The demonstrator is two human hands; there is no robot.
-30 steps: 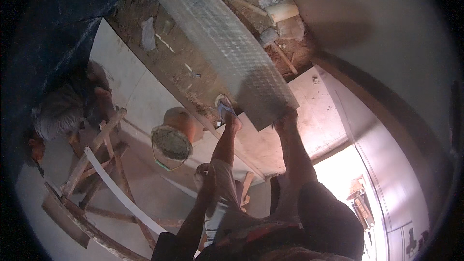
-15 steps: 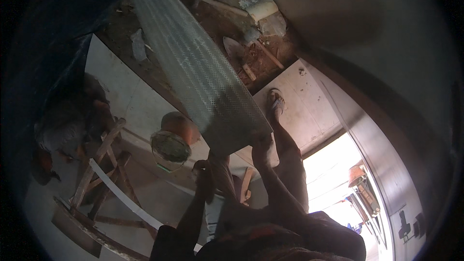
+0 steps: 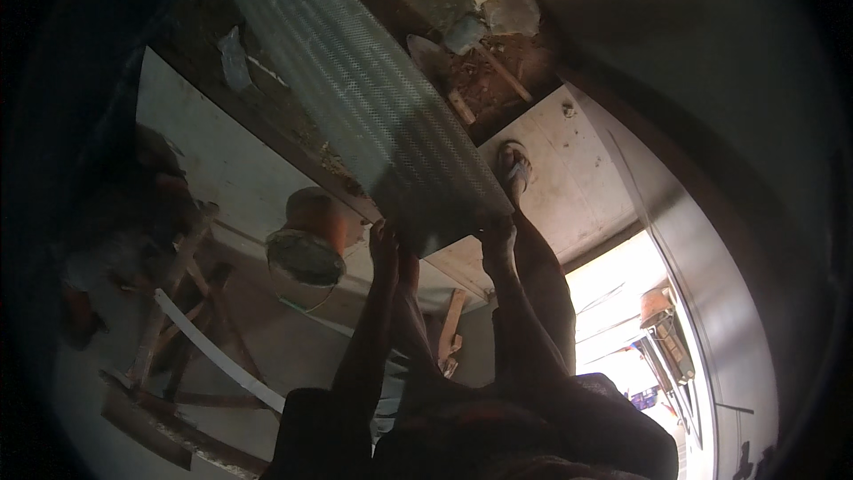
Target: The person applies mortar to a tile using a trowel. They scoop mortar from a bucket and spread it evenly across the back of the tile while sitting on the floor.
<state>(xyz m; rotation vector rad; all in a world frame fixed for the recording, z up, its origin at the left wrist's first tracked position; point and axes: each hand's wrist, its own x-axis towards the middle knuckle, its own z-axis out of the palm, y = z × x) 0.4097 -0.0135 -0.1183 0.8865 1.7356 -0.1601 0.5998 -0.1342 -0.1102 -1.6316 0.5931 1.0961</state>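
Observation:
A long grey metal mesh sheet (image 3: 355, 89) with a ribbed, perforated surface stretches from just ahead of me to the far left. My right hand (image 3: 498, 233) is closed on its near right corner. At the near left corner, my left hand (image 3: 384, 240) has its fingers curled on the edge. The sheet's near end lies in shadow, and its underside is hidden. Beyond the right side of the sheet lie a pointed trowel (image 3: 430, 57) and a hammer (image 3: 464, 35) with a wooden handle.
An orange bucket (image 3: 320, 209) stands left of my left hand on a pale board surface (image 3: 222, 142). Wooden trestle legs (image 3: 169, 302) and a white strip (image 3: 209, 342) are at lower left. My foot (image 3: 514, 164) rests on the boards at right, near a bright opening (image 3: 613, 302).
My left hand has moved up and forward from below the sheet onto its near left corner. My right hand stays at the right corner. The view has shifted slightly.

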